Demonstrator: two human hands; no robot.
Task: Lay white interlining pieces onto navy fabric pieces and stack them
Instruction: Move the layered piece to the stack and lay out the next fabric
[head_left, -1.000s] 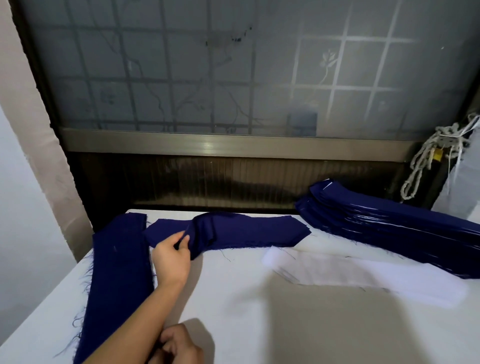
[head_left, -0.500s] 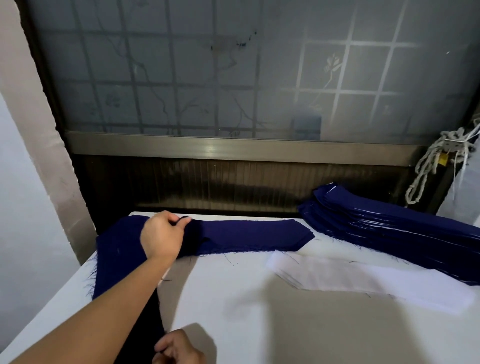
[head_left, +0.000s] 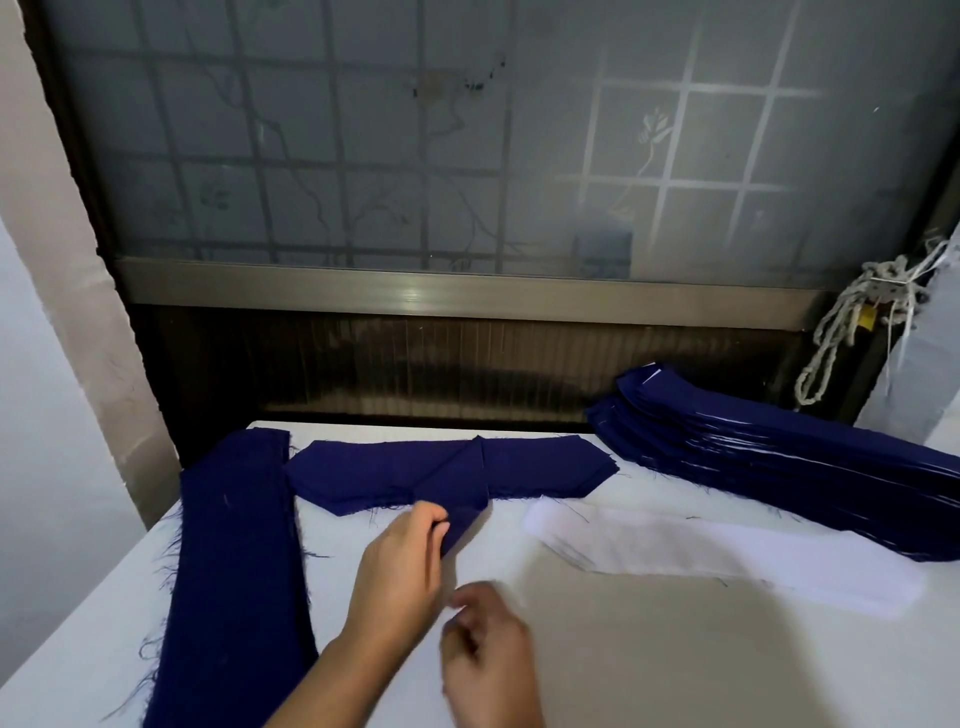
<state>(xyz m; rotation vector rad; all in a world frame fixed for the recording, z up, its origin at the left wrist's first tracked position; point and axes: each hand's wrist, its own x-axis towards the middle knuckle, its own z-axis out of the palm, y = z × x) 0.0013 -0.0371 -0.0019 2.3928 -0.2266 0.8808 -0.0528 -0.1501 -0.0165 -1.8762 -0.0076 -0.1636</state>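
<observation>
Left hand pinching one pointed navy fabric piece (folded), right hand blurred, grip unclear, one white interlining pile, open white tabletop nearside.

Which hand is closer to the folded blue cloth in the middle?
Left. The left hand pinches a corner of the folded navy fabric piece; the right hand is off it, nearer the person.

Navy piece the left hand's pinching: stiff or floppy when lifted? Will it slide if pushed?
Likely floppy: where the left hand pinches it, the navy fabric piece already folds over itself in soft creases. Probably light, since a fingertip pinch lifts that fold. Frayed threads along its edge may snag, so a push would likely bunch it rather than slide it.
</observation>
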